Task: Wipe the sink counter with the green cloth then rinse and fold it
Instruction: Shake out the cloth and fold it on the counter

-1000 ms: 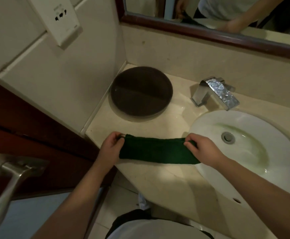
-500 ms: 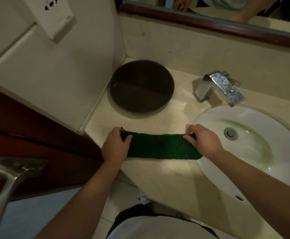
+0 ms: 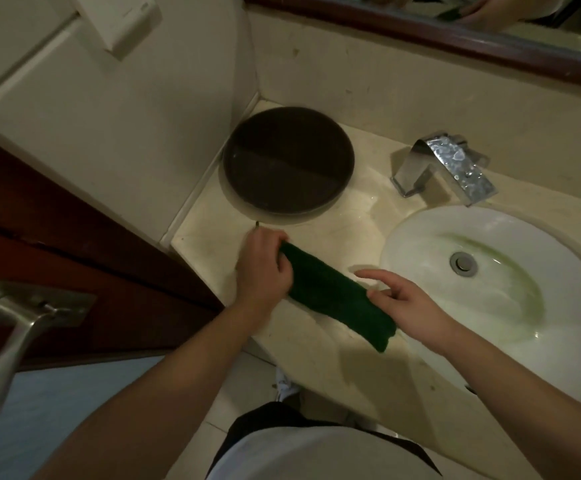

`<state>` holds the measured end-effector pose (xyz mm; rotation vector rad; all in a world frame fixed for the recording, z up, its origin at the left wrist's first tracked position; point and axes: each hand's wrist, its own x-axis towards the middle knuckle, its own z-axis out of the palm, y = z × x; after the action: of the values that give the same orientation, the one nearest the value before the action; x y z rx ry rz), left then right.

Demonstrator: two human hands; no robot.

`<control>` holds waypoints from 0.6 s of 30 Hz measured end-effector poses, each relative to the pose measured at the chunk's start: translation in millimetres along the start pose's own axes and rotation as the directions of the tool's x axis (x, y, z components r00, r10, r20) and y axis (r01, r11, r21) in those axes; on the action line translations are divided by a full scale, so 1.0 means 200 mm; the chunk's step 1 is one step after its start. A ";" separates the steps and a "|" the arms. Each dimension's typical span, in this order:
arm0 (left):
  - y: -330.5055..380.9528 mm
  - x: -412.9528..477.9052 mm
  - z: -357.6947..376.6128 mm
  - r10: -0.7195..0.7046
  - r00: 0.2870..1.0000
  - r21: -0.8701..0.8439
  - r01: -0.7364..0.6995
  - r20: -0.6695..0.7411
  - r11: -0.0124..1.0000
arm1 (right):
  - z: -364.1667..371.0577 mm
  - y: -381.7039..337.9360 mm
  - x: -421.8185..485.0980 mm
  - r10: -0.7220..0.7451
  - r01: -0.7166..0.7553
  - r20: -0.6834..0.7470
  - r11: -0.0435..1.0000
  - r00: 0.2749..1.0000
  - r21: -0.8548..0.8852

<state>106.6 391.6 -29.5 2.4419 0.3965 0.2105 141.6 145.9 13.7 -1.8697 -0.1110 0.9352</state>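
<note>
Head view shows the left hand (image 3: 265, 268) at centre frame with its fingers curled round the upper-left end of the green cloth (image 3: 337, 296), gripping it. The right hand (image 3: 408, 304) is loose, its fingers spread and only slightly bent; its thumb lies against the cloth's edge near the lower-right end, and it holds nothing. The cloth is folded into a long narrow strip that runs on a slant from the left hand down and to the right across the sink counter (image 3: 316, 233), its lower end at the counter's front edge just beside the white basin (image 3: 420, 244). The basin fills the right of the frame, with a chrome tap (image 3: 455, 164) above it. A dark round disc (image 3: 287, 161) sits on the counter above the left hand. A metal door handle (image 3: 12, 327) is at lower left.
</note>
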 end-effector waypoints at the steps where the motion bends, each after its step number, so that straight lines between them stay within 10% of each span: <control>1: 0.03 -0.11 0.03 0.116 0.986 -0.109 -0.103 0.121 0.989 | 0.02 -0.02 -0.01 0.036 -0.038 0.019 0.992 0.999 0.118; 4: 0.07 -0.41 0.12 0.277 0.885 -0.351 -0.142 0.373 0.926 | 0.08 -0.09 -0.01 0.140 -0.173 0.104 0.846 0.985 0.504; 10: 0.20 -0.45 0.18 -0.285 0.906 -0.416 0.400 0.312 0.817 | 0.19 -0.25 0.14 0.108 -0.277 0.272 0.628 0.956 0.727; 18: 0.08 -0.25 0.06 -0.631 0.746 -0.689 0.571 0.211 0.446 | 0.39 -0.43 0.41 0.250 -0.347 0.243 0.607 0.937 0.715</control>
<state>66.6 356.5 -31.5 1.3755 0.9933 0.1091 175.4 283.9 23.3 -1.0495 0.4841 1.1018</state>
